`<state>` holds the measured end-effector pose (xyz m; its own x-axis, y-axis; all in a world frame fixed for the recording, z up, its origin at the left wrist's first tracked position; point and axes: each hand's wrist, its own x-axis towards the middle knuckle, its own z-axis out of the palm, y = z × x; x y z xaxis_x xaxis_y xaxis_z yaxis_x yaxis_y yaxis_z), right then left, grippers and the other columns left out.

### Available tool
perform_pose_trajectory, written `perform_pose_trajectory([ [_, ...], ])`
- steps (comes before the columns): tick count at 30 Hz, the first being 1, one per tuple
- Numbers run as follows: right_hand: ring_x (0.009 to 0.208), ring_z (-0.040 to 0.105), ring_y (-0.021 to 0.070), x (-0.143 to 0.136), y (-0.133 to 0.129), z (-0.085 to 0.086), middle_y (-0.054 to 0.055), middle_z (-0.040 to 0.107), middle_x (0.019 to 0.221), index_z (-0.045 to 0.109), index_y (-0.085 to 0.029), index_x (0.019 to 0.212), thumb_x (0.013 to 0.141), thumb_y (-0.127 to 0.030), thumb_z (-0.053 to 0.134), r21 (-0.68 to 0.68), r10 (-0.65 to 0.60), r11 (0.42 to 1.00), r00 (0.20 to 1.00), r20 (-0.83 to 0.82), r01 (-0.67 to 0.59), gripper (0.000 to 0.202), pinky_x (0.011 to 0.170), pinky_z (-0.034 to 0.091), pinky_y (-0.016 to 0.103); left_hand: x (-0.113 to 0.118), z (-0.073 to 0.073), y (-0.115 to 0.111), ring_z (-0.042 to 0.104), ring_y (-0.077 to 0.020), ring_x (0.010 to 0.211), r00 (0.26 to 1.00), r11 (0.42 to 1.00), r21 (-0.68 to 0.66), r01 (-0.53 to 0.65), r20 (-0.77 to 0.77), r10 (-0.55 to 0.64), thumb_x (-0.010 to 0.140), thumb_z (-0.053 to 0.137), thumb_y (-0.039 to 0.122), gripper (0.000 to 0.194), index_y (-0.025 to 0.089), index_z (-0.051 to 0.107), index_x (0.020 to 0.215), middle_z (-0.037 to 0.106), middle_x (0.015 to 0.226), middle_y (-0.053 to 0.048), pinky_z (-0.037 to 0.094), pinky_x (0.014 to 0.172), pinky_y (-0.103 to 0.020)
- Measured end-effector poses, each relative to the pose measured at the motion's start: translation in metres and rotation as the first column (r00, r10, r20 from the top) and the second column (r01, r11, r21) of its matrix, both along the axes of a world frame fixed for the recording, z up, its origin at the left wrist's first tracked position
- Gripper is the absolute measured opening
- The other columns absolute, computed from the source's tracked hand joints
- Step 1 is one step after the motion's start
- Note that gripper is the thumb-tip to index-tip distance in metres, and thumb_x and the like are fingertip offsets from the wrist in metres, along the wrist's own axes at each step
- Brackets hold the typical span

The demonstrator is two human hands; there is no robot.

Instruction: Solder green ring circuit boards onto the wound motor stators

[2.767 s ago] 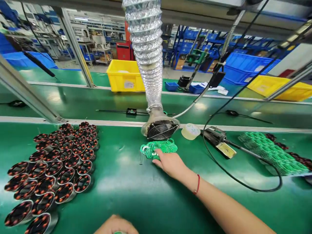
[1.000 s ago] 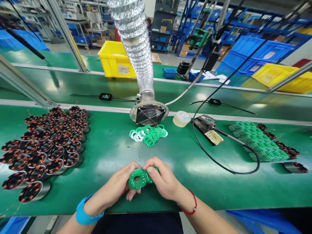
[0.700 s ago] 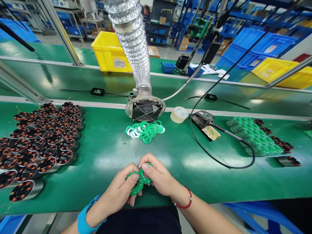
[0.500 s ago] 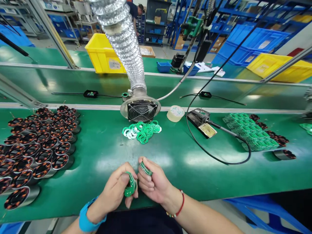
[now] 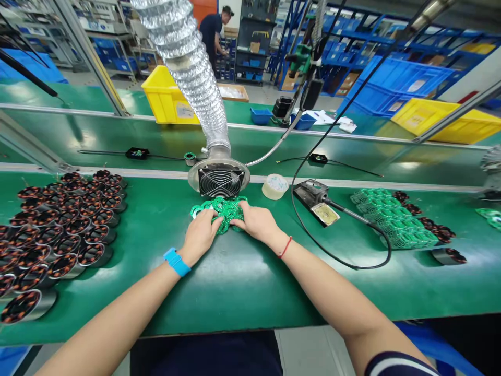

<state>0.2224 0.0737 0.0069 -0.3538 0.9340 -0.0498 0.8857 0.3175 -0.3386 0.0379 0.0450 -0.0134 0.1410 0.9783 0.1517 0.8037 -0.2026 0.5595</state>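
Observation:
A loose pile of green ring-shaped circuit boards (image 5: 224, 213) lies on the green bench, right below a round-grilled black fan (image 5: 221, 181). From its left side my left hand (image 5: 200, 234) closes on boards of the pile, thumb toward the middle and fingertips partly hidden. My right hand (image 5: 256, 221) grips the pile's right side, its thumb in front and its fingers over the far edge. How many boards each hand has hold of cannot be made out.
Rows of metal-cased copper-wound stators (image 5: 62, 224) stand at the left. To the right are a round pale container (image 5: 275, 186), a soldering iron stand (image 5: 311, 193) with its looping black cable (image 5: 344, 265), and stacked green boards (image 5: 395, 219). A silver duct (image 5: 195, 78) hangs above the fan.
Both hands have moved forward from the bench's near edge, where each held green ring boards, to the pile under the fan. The camera view has shifted slightly.

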Motion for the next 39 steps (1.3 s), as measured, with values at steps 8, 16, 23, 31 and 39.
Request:
perform_pose_trajectory([
  [8, 0.097, 0.067, 0.0273, 0.041, -0.014, 0.015, 0.014, 0.070, 0.108, 0.046, -0.013, 0.134, 0.100, -0.048, 0.044, 0.084, -0.159, 0.984, 0.987, 0.003, 0.158, 0.049, 0.076, 0.047, 0.033, 0.005, 0.003, 0.010, 0.052, -0.0339, 0.102, 0.971, 0.986, 0.101, -0.135, -0.183, 0.152, 0.095, 0.041, 0.027, 0.024, 0.016, 0.063, 0.095, 0.058, 0.107, -0.017, 0.042, 0.088, -0.049],
  [16, 0.055, 0.059, 0.0146, 0.108, -0.127, -0.010, 0.005, 0.069, 0.084, 0.060, -0.017, 0.115, 0.095, -0.041, 0.048, 0.141, -0.255, 0.939, 0.909, -0.329, 0.315, 0.033, 0.058, 0.049, 0.030, 0.014, 0.000, 0.015, 0.052, -0.0351, 0.100, 0.956, 0.963, 0.146, -0.227, -0.154, 0.248, 0.094, 0.035, 0.022, 0.028, 0.016, 0.062, 0.101, 0.059, 0.103, -0.018, 0.042, 0.086, -0.051],
  [23, 0.043, 0.052, 0.0133, 0.106, -0.187, -0.042, -0.001, 0.060, 0.060, 0.064, -0.018, 0.100, 0.095, -0.035, 0.049, 0.333, -0.409, 0.728, 0.770, -0.490, 0.599, 0.023, 0.046, 0.046, 0.027, -0.011, 0.011, 0.008, 0.054, -0.0309, 0.103, 0.954, 0.944, 0.189, -0.272, -0.078, 0.291, 0.093, 0.034, 0.026, 0.027, 0.017, 0.058, 0.100, 0.060, 0.102, -0.013, 0.045, 0.092, -0.049],
  [31, 0.053, 0.058, 0.0155, 0.108, -0.206, -0.059, 0.002, 0.064, 0.068, 0.061, -0.021, 0.100, 0.089, -0.012, 0.056, 0.611, -0.186, 0.653, 0.878, -0.442, 0.446, 0.016, 0.051, 0.047, 0.028, -0.106, -0.001, -0.114, 0.059, -0.0331, 0.105, 0.979, 0.963, 0.260, -0.070, -0.165, 0.116, 0.090, 0.049, 0.039, 0.024, 0.021, 0.058, 0.103, 0.061, 0.111, -0.015, 0.048, 0.092, -0.049],
  [39, 0.059, 0.061, 0.0175, 0.100, -0.191, -0.049, 0.003, 0.066, 0.072, 0.057, -0.021, 0.104, 0.086, -0.011, 0.055, 0.645, -0.152, 0.677, 0.925, -0.348, 0.354, 0.020, 0.052, 0.049, 0.030, -0.115, -0.004, -0.178, 0.059, -0.0319, 0.108, 0.963, 0.932, 0.243, -0.268, 0.041, 0.266, 0.091, 0.053, 0.040, 0.024, 0.038, 0.057, 0.114, 0.062, 0.118, -0.005, 0.050, 0.093, -0.053],
])
